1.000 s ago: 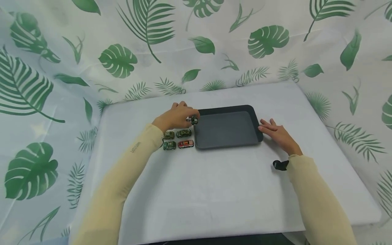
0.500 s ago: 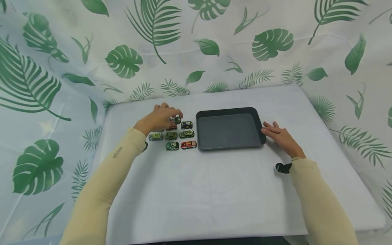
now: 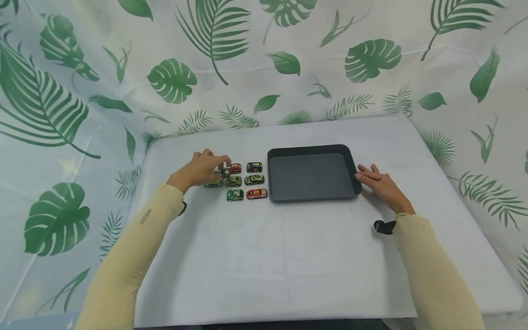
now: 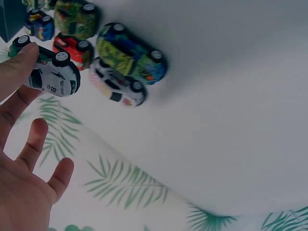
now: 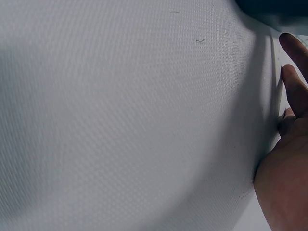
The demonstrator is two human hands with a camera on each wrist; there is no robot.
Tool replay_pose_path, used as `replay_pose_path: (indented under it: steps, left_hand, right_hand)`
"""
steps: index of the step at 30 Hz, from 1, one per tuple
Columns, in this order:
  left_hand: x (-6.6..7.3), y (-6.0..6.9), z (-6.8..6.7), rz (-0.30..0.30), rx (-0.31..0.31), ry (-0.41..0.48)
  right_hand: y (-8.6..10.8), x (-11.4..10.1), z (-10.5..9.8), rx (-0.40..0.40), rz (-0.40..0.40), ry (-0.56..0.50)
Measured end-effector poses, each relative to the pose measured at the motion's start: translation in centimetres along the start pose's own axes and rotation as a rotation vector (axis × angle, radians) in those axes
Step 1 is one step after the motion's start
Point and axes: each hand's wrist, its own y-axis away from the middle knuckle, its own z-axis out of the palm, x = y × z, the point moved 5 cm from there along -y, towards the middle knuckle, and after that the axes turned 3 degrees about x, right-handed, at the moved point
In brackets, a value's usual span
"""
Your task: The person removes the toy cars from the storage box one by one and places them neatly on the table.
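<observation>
My left hand pinches a white-and-green toy car between thumb and fingers, raised over the rows of toy cars. In the left wrist view, a yellow-green toy car, a white toy car and a red toy car lie just beyond it. My right hand lies at the right side of the dark grey tray, its straight fingertips touching the rim. In the right wrist view that hand shows at the right edge, with only a corner of the tray visible.
Left of the tray stand a dark blue toy car, a camouflage toy car, an olive toy car, a green toy car and an orange-red toy car. A white cloth covers the table; leaf-patterned curtains surround it.
My left hand has moved left with the toy car, away from the tray and over the parked cars, lowering slightly. My right hand has stayed at the tray's rim.
</observation>
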Motion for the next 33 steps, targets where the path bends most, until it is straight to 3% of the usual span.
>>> replay_pose_path:
  steps: [13,21,33]
  left_hand:
    - [-2.5,2.1,3.4,-0.028,0.011,0.049]
    - [-2.9,2.6,4.9,-0.061,0.001,0.022]
    - [-3.0,2.7,6.5,-0.029,-0.002,-0.048]
  right_hand:
    - [-0.1,-0.4,0.0,-0.008,0.033,0.011]
    - [0.0,-0.4,0.0,-0.009,0.056,0.002]
    - [0.1,-0.6,0.0,-0.008,0.044,-0.002]
